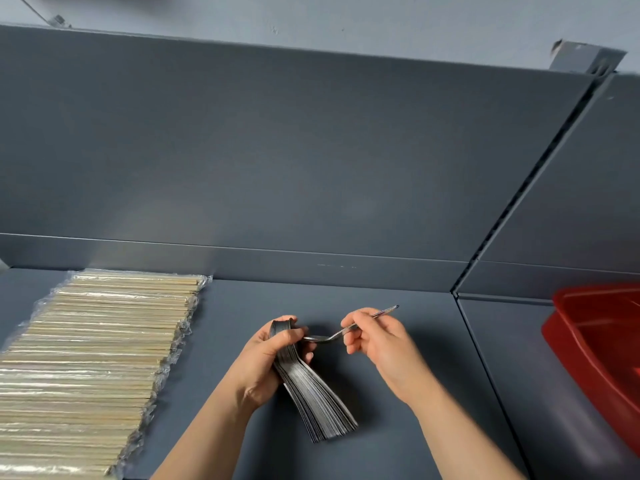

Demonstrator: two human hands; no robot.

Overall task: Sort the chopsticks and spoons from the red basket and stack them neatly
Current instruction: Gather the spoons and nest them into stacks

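On the bench [225, 323], wrapped chopsticks [93, 358] are lined up on the left, red basket [599, 341] far right. The left hand [266, 362] curls round the nested spoon stack [311, 393]. Looks like hefty, slick steel, so I'd squeeze near the bowls. The right hand [381, 344] pinches one light, stiff spoon [346, 329] mid-handle.

Surface: you look down on a matte blue-grey surface [381, 299].
Back panel: a tall panel [277, 150] of the same colour rises at its far edge, with a low strip [242, 259] along its foot.
Right corner: a slotted upright [533, 174] divides it from the neighbouring panel [581, 202].
Wall: pale grey wall [346, 15] above, with a grey bracket [585, 57] far right.
Light: soft and even; your back panel shows a faint sheen.
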